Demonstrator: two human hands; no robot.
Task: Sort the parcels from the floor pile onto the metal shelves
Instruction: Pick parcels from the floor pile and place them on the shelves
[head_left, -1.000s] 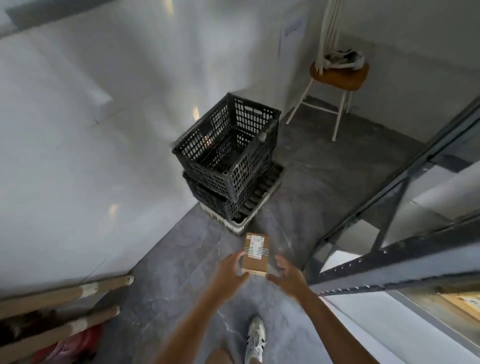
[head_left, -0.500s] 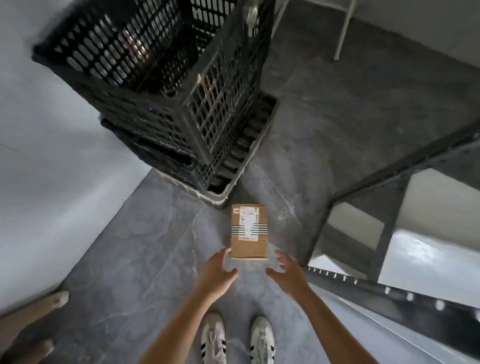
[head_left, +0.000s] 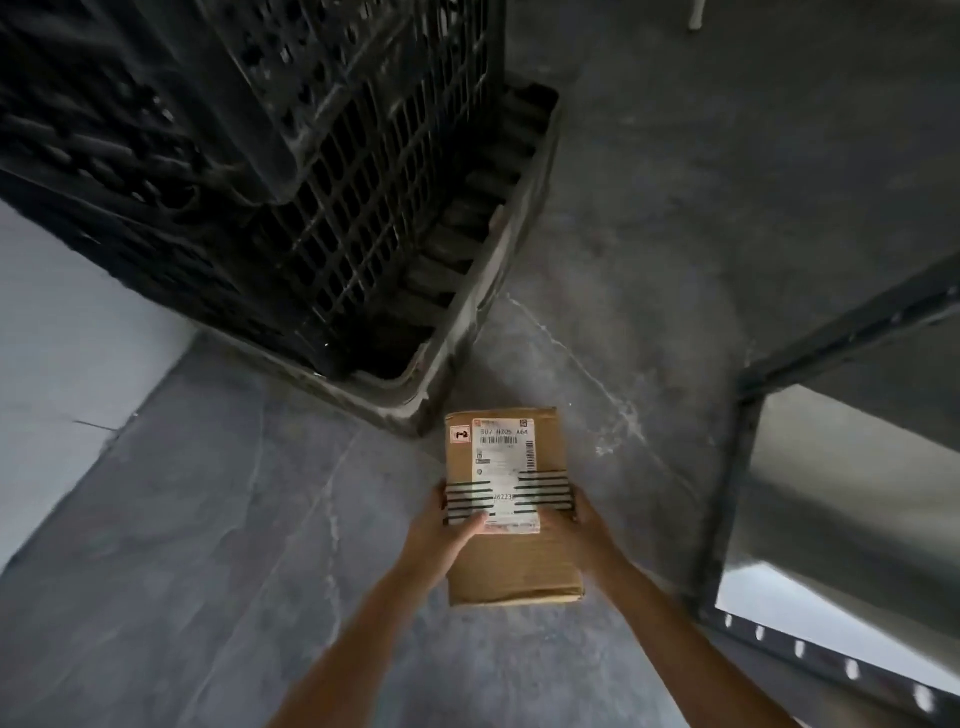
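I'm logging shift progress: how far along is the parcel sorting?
Done: no parcel shows on the visible metal shelf. In hand: left hand and right hand grip one cardboard parcel by its sides. Left: shelving it; no floor pile is in view.

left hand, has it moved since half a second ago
Yes. The left hand went forward, toward the grey plastic tray, and now grips the left edge of the brown cardboard parcel, thumb on top.
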